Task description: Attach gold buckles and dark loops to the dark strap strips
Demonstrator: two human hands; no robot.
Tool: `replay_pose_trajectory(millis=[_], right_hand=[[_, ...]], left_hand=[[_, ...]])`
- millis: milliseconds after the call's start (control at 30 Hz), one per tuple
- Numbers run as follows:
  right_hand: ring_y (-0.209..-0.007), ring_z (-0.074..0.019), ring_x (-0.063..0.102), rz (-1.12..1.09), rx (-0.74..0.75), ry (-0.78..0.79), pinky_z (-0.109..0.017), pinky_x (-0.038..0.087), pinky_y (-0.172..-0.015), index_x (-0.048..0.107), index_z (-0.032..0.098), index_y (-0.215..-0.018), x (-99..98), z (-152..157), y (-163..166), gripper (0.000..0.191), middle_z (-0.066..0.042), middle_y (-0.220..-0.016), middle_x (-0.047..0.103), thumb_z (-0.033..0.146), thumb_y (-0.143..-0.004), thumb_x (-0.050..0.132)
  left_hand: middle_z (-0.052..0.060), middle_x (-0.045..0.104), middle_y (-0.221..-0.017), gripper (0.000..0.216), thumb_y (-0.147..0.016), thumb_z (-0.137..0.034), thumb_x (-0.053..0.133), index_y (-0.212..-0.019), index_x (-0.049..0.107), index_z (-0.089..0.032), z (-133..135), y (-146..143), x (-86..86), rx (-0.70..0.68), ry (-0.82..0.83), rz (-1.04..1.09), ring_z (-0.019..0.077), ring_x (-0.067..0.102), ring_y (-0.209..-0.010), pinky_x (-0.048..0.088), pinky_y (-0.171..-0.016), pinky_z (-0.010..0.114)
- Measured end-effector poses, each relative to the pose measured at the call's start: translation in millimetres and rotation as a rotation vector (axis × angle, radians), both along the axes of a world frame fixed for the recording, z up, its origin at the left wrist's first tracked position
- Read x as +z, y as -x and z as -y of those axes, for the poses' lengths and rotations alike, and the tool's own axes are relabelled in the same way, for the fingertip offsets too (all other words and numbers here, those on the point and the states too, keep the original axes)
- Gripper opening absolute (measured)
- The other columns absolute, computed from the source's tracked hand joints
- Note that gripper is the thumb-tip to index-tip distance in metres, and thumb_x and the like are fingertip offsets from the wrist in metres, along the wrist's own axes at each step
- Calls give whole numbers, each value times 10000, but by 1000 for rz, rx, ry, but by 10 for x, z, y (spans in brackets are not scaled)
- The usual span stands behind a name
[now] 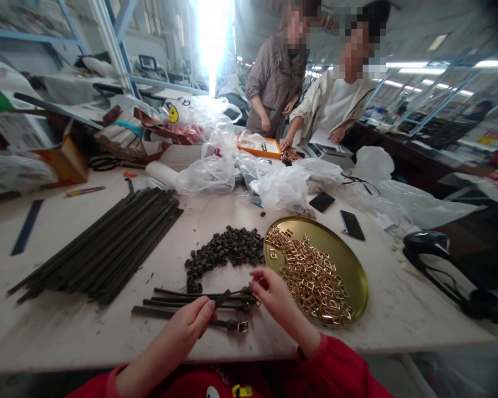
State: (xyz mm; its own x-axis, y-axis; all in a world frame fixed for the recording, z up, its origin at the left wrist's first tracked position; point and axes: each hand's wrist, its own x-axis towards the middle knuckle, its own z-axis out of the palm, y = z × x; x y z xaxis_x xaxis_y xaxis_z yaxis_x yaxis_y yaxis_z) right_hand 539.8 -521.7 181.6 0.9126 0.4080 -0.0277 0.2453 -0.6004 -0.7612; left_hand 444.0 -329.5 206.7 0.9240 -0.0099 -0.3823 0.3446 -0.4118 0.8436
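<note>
My left hand (191,323) is closed in a pinch on the end of a thin dark strap (223,299), near the table's front edge. My right hand (274,296) is closed round the strap's other end, by a small buckle I can barely make out. Just beyond lie a few finished straps with gold buckles (191,314). A heap of small dark loops (226,251) sits behind them. To the right, a round gold tray (352,271) holds several gold buckles (311,276). A large bundle of long dark straps (108,246) lies to the left.
Clear plastic bags (274,182), two phones (352,224), an orange tray (259,146) and boxes crowd the far side of the table. Two people (315,94) stand at the far edge. A black scanner with cable (429,243) lies at the right.
</note>
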Motion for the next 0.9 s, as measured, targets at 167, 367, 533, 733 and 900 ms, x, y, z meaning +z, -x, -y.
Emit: replay_pose_trajectory(millis=[167,367,533,733,900], right_hand=[[-870,-236,558,140,-175,229,-361,404,-780,580,118,-866,-55,292,-803,129,-148,-936,592,175,-763,529],[-700,-171,573,141,-139,334,-274,400,-659,569,148,-665,-163,279,-1010,62,-52,-697,611,106,-706,548],[-679,-168,563,149,-37,262,-261,403,-623,576,165,-727,49,289,-719,110,-36,-718,620,176,-770,475],[-711,-163,553,253,298,40,-260,418,-646,585,209,-795,394,-127,55,141,-26,-756,608,195,-831,450],[-696,-196,545,355,329,-112,-301,421,-622,593,217,-780,420,-413,417,157,-57,-728,586,201,-833,446]], left_hand=[[-44,389,-499,398,-805,-509,267,-658,460,-194,62,-21,46,-18,-15,-23,141,404,-513,311,-537,244],[-30,434,-525,376,-820,-478,257,-649,444,-200,29,39,57,-29,-69,-6,157,454,-564,326,-572,248],[-9,512,-619,319,-821,-431,340,-630,440,-197,-33,55,134,-24,-73,64,155,479,-629,342,-600,239],[-28,494,-591,339,-817,-447,405,-629,474,-175,3,-47,300,74,89,108,116,430,-571,328,-551,221],[-68,419,-540,348,-740,-498,503,-641,444,-170,-4,3,392,147,477,-170,49,228,-404,143,-386,199]])
